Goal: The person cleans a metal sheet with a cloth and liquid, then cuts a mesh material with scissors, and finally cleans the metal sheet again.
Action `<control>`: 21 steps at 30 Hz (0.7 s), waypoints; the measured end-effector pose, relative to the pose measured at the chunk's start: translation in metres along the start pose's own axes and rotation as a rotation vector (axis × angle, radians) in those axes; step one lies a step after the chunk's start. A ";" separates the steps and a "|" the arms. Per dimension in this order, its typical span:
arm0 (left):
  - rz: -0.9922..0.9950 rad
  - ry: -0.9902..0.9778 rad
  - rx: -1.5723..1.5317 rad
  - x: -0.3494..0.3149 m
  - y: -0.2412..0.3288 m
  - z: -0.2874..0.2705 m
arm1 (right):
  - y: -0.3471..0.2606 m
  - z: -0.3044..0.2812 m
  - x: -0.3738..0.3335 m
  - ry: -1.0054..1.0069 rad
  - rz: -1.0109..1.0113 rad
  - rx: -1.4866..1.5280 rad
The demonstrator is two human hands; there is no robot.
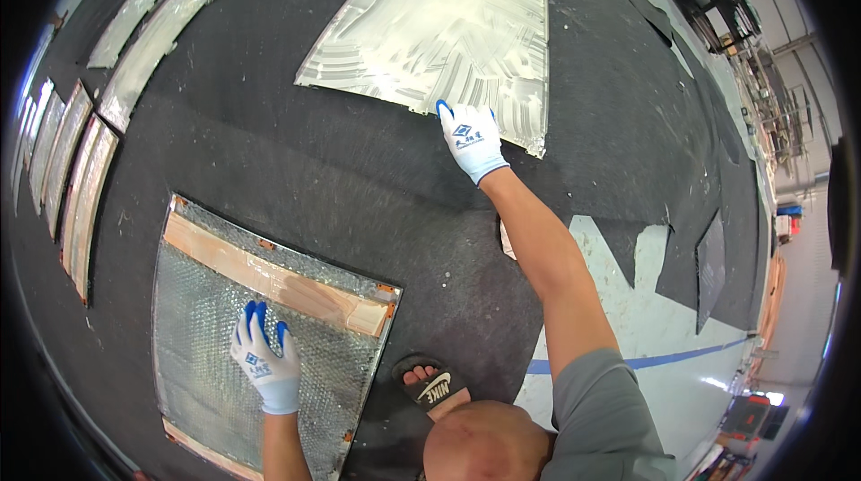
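My right hand (473,142), in a white glove with blue fingertips, is over the near edge of a panel (439,23) smeared with streaky white coating. Its fingers are curled and mostly hidden beyond the knuckles, so what they grip does not show. My left hand (266,360), gloved the same way, rests over a second panel (327,373) covered in clear bubble wrap. Its fingers stretch forward with the thumb apart and nothing in them. A light wooden strip (269,276) crosses that panel beyond my left hand, and orange-brown pieces sit along the panel's edges.
Dark matting (359,176) covers the floor. Several long, narrow wrapped pieces (88,203) lie at the far left, near two pale strips (161,41). My sandalled foot (435,389) stands beside the wrapped panel. Pale floor with a blue line (655,361) shows at right; racks (717,5) stand beyond.
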State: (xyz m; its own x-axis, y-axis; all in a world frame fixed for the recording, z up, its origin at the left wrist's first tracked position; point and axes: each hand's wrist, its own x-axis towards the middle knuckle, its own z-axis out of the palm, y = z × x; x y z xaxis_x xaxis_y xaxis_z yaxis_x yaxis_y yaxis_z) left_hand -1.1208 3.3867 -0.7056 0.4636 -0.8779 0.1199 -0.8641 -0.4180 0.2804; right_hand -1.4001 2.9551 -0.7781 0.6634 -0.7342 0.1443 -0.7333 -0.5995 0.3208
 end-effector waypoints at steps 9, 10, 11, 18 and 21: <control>0.330 0.175 -0.085 0.096 0.123 -0.004 | -0.001 -0.091 -0.047 0.169 -0.120 0.087; 0.373 0.231 -0.061 0.105 0.136 0.000 | -0.005 -0.103 -0.060 0.183 -0.133 0.088; 0.384 0.263 -0.058 0.113 0.147 0.005 | -0.010 -0.116 -0.075 0.191 -0.135 0.114; 0.499 0.428 -0.142 0.124 0.171 0.028 | -0.025 -0.176 -0.172 0.190 -0.045 0.227; 0.498 0.303 -0.205 0.106 0.177 0.023 | -0.021 -0.192 -0.192 0.119 -0.005 0.199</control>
State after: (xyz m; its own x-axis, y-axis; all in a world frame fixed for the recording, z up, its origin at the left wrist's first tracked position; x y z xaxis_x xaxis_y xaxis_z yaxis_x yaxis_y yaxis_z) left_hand -1.2288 3.2141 -0.6647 0.0752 -0.8380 0.5405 -0.9498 0.1050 0.2948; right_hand -1.4837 3.1695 -0.6331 0.6714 -0.6953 0.2565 -0.7370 -0.6628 0.1324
